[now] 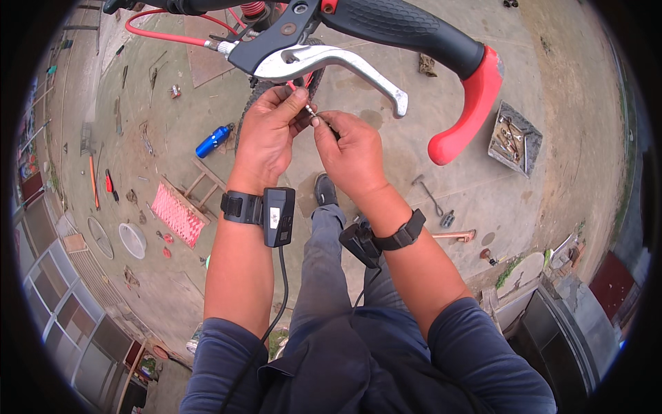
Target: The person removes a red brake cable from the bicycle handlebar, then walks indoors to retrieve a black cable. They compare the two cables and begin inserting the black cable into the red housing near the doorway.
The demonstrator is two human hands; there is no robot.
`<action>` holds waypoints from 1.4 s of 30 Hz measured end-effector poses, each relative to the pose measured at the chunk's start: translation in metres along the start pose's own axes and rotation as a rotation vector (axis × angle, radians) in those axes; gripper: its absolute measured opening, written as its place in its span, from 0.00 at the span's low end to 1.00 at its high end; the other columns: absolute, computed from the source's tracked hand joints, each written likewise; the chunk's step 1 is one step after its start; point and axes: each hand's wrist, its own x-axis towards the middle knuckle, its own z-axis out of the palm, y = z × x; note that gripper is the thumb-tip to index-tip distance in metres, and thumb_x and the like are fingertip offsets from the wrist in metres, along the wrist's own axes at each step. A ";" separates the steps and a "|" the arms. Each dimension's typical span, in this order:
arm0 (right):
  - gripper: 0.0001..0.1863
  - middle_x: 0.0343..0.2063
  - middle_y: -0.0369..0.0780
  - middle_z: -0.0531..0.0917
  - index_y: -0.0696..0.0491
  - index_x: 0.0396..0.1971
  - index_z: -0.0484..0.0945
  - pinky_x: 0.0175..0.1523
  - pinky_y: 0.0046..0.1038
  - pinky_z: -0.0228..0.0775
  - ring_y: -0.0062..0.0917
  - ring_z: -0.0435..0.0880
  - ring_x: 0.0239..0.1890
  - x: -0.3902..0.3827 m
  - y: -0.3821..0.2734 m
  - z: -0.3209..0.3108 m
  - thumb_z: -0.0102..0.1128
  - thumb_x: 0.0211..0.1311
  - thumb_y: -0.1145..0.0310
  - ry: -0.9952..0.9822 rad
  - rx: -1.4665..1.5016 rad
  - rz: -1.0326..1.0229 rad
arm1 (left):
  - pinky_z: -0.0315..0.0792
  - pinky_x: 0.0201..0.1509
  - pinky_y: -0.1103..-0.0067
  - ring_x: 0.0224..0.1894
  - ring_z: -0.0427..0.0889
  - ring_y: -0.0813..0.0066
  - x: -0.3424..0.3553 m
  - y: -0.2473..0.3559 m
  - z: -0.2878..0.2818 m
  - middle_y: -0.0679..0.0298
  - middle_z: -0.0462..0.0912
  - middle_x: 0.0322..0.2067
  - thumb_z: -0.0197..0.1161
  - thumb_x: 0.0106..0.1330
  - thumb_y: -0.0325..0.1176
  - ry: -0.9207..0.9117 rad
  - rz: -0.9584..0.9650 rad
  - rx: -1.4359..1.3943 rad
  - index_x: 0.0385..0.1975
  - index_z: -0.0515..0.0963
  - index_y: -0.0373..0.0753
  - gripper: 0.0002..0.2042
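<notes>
A bicycle handlebar with a black grip (403,38), a red curved bar end (460,124) and a silver brake lever (331,69) fills the top of the view, above part of a tire (252,96). Just under the lever, my left hand (269,131) is closed, thumb and forefinger pinching a thin red cable (292,85) with a silver end piece (310,109). My right hand (352,148) is closed beside it, thumb and finger on the lower end of that piece. What lies inside the curled fingers is partly hidden.
On the concrete floor lie a blue bottle (214,141), a red-patterned small seat (176,210), a metal tray of wrenches (514,138), a pipe wrench (455,237), a pump-like tool (434,200) and several other tools. Walls and clutter line both sides.
</notes>
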 end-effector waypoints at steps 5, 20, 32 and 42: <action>0.09 0.24 0.36 0.81 0.61 0.38 0.83 0.33 0.21 0.68 0.15 0.74 0.27 0.000 -0.005 -0.001 0.62 0.66 0.70 -0.084 0.243 0.285 | 0.75 0.41 0.77 0.36 0.81 0.74 0.000 -0.004 -0.002 0.63 0.82 0.34 0.64 0.69 0.32 -0.028 0.044 -0.011 0.39 0.77 0.37 0.06; 0.11 0.23 0.28 0.74 0.58 0.42 0.82 0.30 0.17 0.57 0.10 0.67 0.25 0.004 -0.001 -0.003 0.60 0.68 0.66 -0.127 0.704 0.617 | 0.74 0.49 0.73 0.43 0.82 0.71 -0.002 -0.011 0.000 0.62 0.83 0.39 0.57 0.73 0.31 -0.096 0.059 -0.103 0.43 0.78 0.39 0.06; 0.15 0.18 0.30 0.71 0.53 0.34 0.78 0.20 0.17 0.53 0.13 0.66 0.17 0.026 0.009 -0.002 0.57 0.72 0.56 -0.477 0.987 0.802 | 0.73 0.53 0.74 0.45 0.81 0.75 -0.001 -0.003 -0.012 0.66 0.82 0.41 0.57 0.74 0.32 -0.120 -0.022 -0.043 0.45 0.78 0.38 0.07; 0.13 0.21 0.29 0.75 0.57 0.46 0.82 0.25 0.17 0.58 0.10 0.67 0.22 0.020 0.017 0.006 0.56 0.73 0.64 -0.396 0.598 0.461 | 0.76 0.42 0.80 0.37 0.80 0.81 0.003 -0.001 0.003 0.67 0.82 0.39 0.55 0.74 0.32 0.018 0.027 -0.013 0.47 0.78 0.37 0.09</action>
